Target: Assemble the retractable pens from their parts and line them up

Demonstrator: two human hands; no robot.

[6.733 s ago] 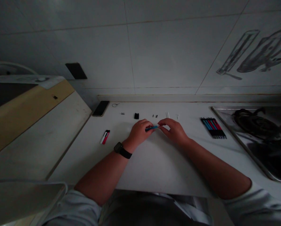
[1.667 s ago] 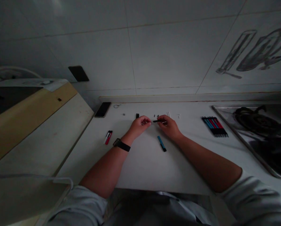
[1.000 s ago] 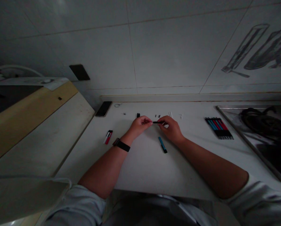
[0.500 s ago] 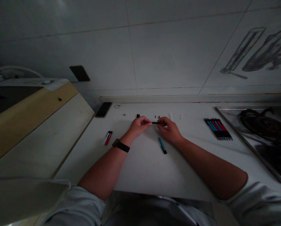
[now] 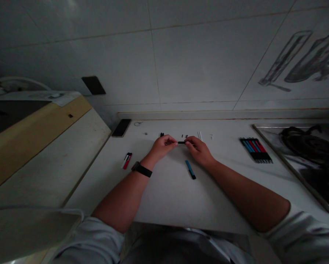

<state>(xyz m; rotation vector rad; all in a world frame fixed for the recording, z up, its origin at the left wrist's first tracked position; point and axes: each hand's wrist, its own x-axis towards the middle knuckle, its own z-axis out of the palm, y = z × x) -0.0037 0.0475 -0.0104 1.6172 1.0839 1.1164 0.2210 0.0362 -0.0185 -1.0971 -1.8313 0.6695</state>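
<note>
A short black pen part [image 5: 181,142] lies level between my hands, just above the white counter [image 5: 164,198]. Its left end is pinched by my left hand [image 5: 163,146], which has a dark watch at the wrist. My right hand [image 5: 198,148] grips the other end, fingers closed. Below the hands lies a blue pen barrel [image 5: 190,169] with a black end. Behind them are small black parts [image 5: 162,134], tiny dark pieces [image 5: 184,136] and thin white refills [image 5: 199,135]. A tiny white piece [image 5: 212,136] sits farther right.
A row of blue and red pens [image 5: 255,149] lies at right, beside a metal-rimmed stove [image 5: 291,172]. On the left are red and white pen parts [image 5: 127,160] and a phone [image 5: 121,127]. A tiled wall [image 5: 192,66] stands behind; a pale cabinet [image 5: 51,154] borders the left.
My right hand's fingers have shifted slightly on the black part. My left hand stays in nearly the same place, and the things on the counter have not moved.
</note>
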